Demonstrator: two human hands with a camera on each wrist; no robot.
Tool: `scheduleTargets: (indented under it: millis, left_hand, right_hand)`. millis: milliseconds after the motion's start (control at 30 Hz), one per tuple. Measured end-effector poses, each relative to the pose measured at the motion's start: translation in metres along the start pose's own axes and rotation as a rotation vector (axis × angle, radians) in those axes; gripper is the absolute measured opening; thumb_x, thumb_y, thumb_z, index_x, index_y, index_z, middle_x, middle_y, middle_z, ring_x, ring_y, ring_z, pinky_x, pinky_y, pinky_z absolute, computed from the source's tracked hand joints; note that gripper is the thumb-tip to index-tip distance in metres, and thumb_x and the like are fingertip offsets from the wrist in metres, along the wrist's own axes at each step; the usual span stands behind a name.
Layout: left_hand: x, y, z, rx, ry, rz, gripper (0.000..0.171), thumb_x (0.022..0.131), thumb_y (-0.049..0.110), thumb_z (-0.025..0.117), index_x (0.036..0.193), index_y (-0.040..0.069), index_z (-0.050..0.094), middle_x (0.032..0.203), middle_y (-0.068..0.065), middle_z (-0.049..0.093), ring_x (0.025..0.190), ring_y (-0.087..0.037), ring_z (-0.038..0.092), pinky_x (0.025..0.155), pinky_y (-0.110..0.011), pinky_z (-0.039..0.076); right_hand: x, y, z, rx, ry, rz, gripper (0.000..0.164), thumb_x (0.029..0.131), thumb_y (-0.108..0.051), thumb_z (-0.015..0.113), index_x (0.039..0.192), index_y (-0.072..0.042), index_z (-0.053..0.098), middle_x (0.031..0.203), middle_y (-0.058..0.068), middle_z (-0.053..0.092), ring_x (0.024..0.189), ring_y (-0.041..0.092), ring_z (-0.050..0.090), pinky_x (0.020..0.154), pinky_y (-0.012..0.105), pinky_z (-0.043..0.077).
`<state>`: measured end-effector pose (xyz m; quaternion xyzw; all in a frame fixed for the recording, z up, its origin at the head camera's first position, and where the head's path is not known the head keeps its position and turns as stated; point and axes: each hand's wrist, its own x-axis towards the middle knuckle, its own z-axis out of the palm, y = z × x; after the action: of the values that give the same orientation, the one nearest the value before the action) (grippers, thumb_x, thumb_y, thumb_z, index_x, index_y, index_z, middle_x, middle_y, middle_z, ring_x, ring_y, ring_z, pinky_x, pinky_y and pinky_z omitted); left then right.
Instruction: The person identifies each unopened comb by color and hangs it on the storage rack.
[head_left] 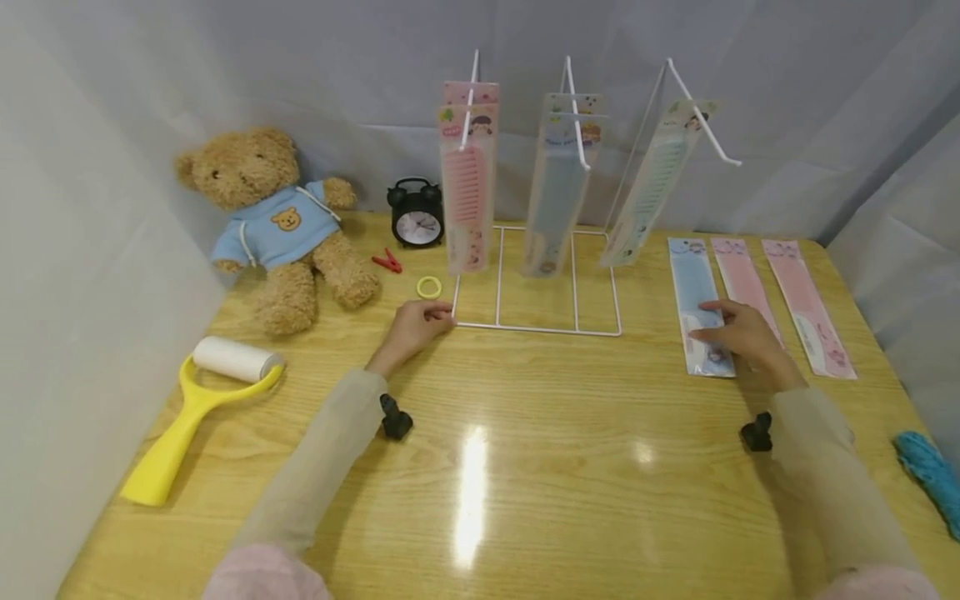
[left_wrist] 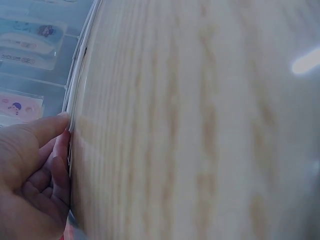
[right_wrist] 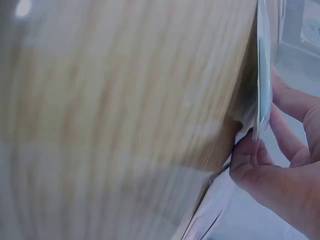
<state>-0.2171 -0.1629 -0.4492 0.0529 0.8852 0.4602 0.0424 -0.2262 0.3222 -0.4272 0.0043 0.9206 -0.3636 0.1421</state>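
A white wire display rack (head_left: 536, 330) stands at the back of the table, its three arms hung with packaged combs: a pink one (head_left: 468, 200), a blue one (head_left: 553, 196) and a pale green one (head_left: 654, 187). My left hand (head_left: 415, 331) pinches the rack's near left corner; in the left wrist view its thumb presses on the wire. On the right, my right hand (head_left: 742, 335) holds a blue packaged comb (head_left: 693, 271) by its right edge. The right wrist view shows this package (right_wrist: 264, 75) edge-on between fingers and thumb. Two pink packaged combs (head_left: 808, 308) lie beside it.
A teddy bear (head_left: 277, 221) in a blue hoodie sits back left, near a black alarm clock (head_left: 417, 218), a red clip (head_left: 387, 261) and a yellow ring (head_left: 429, 288). A yellow-handled lint roller (head_left: 180, 425) lies front left, blue yarn (head_left: 930, 479) at the right edge.
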Motion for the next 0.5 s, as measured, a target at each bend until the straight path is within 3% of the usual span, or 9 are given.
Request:
scheduleTargets:
  millis: [100,267,333,400,500]
  left_hand:
    - [0.001,-0.001,0.000,0.000,0.001,-0.001,0.030,0.088,0.008,0.065,0.115,-0.006,0.065,0.101,-0.022,0.069,0.094,-0.031,0.064,0.086,-0.040,0.050]
    - [0.000,0.001,0.000,0.004,-0.002,-0.001,0.030,0.088,0.007,0.065,0.115,-0.007,0.065,0.101,-0.022,0.069,0.094,-0.032,0.064,0.086,-0.040,0.050]
    - [-0.001,0.002,0.000,0.004,-0.003,-0.001,0.030,0.088,0.007,0.065,0.114,-0.007,0.065,0.100,-0.022,0.069,0.093,-0.032,0.064,0.085,-0.039,0.050]
    - [-0.002,0.003,-0.001,0.003,-0.004,-0.001,0.030,0.088,0.007,0.065,0.114,-0.008,0.065,0.100,-0.022,0.069,0.093,-0.032,0.064,0.085,-0.039,0.050]
    - [-0.002,0.004,-0.001,0.002,-0.007,-0.006,0.030,0.088,0.007,0.065,0.114,-0.008,0.065,0.100,-0.022,0.069,0.092,-0.031,0.064,0.085,-0.039,0.050]
  right_hand:
    - [-0.005,-0.001,-0.003,0.028,0.000,0.002,0.065,0.091,-0.030,0.064,0.140,0.006,0.040,0.141,0.032,0.033,0.110,0.037,0.041,0.084,0.039,0.043]
    - [-0.012,0.000,-0.005,0.086,0.005,0.003,0.063,0.092,-0.032,0.062,0.140,0.004,0.042,0.147,0.029,0.030,0.119,0.036,0.036,0.084,0.030,0.042]
    - [-0.013,0.002,-0.004,0.101,0.019,0.018,0.063,0.092,-0.035,0.062,0.140,0.001,0.043,0.143,0.027,0.035,0.101,0.025,0.045,0.068,0.026,0.042]
    - [-0.014,0.005,-0.003,0.132,0.018,0.033,0.062,0.094,-0.038,0.059,0.141,0.000,0.043,0.141,0.027,0.038,0.078,0.017,0.050,0.057,0.029,0.041]
    - [-0.016,0.007,-0.002,0.176,0.021,0.035,0.060,0.097,-0.038,0.052,0.142,0.000,0.041,0.138,0.026,0.041,0.063,-0.002,0.040,0.050,0.024,0.040]
